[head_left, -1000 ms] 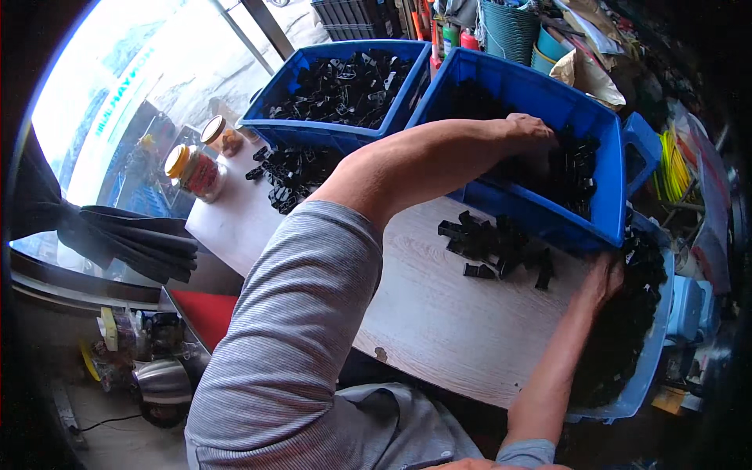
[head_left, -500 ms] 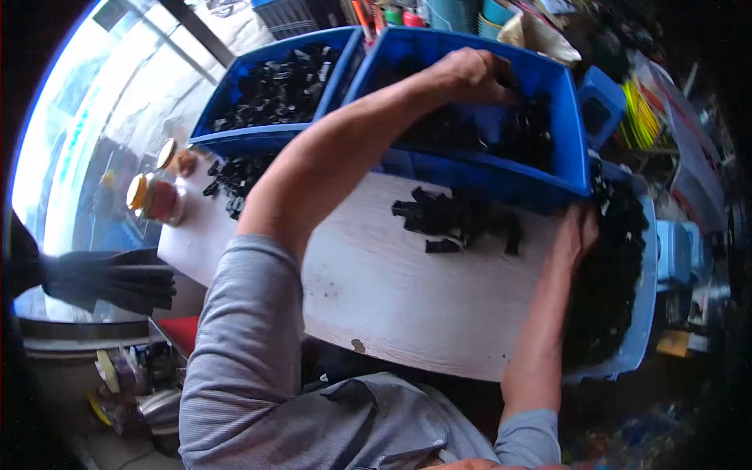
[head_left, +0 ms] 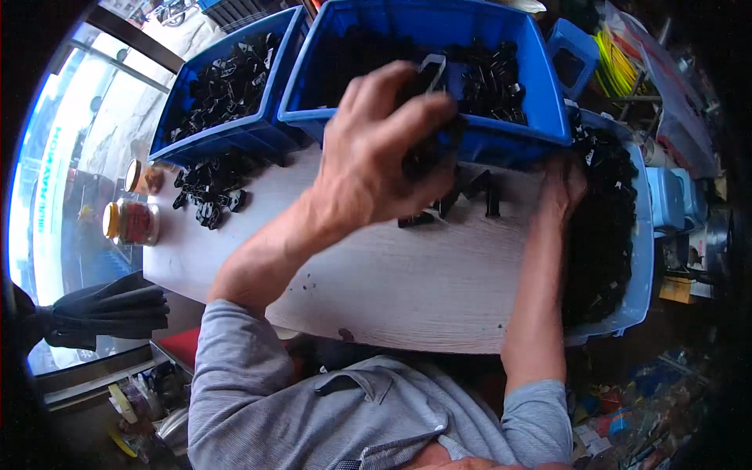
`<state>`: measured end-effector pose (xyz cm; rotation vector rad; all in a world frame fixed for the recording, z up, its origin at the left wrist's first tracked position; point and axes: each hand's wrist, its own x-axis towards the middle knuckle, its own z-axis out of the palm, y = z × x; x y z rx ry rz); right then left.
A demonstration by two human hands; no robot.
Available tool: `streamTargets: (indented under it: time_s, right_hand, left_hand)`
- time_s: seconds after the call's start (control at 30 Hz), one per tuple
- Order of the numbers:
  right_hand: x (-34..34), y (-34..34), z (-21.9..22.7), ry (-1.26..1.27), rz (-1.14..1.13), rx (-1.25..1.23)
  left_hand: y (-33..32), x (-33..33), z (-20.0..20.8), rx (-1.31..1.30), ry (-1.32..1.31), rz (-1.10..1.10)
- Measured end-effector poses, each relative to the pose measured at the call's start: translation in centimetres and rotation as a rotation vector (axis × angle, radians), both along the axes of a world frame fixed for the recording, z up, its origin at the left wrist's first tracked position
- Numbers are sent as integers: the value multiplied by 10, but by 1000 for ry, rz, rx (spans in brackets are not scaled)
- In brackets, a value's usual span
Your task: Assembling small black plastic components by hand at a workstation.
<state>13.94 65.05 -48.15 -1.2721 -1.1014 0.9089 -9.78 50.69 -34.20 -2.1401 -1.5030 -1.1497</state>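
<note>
My left hand [head_left: 368,145] is raised above the table in front of the large blue bin [head_left: 478,141]. Its fingers curl round a handful of small black plastic pieces [head_left: 431,153], blurred by motion; a glossy one sticks up past the fingertips. Below the hand, a few more black pieces [head_left: 492,196] lie on the table. My right hand [head_left: 562,186] is by the large bin's front right corner, at the edge of the pale blue tub [head_left: 641,235] full of black pieces. Blur and shadow hide the right fingers.
A smaller blue bin [head_left: 270,117] of black pieces stands at the far left, with a loose pile [head_left: 210,188] before it. Two jars, one yellow-lidded [head_left: 131,222], stand at the left edge of the pale table [head_left: 392,290]. Light blue containers [head_left: 666,200] are beyond the tub.
My left hand has come out of the large bin, back toward me and left, with black pieces in it. The right hand stays near the bin corner. The whole view has shifted slightly.
</note>
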Motion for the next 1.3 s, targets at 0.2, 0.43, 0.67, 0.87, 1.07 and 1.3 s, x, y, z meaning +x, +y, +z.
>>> streamTargets:
  time_s: [0.2, 0.43, 0.67, 0.87, 1.07, 1.3]
  right_hand:
    - [-3, -2, 14, -217, -57, -68]
    - [2, -7, 8, -133, 4, -27]
    - [-4, 1, 8, -202, -88, 30]
    - [4, 12, 3, 78, 25, 43]
    - [-6, 0, 9, 75, -35, 43]
    - [-8, -6, 20, 54, -17, 34]
  left_hand:
    - [-31, 10, -65, -137, 85, -14]
    - [-31, 15, -91, -206, 183, 117]
    - [-61, 15, -63, -142, 103, 104]
    - [-146, 58, -87, -638, 29, -266]
    - [-116, 44, -112, -560, 157, -148]
    - [-92, 3, -96, -270, 184, 174]
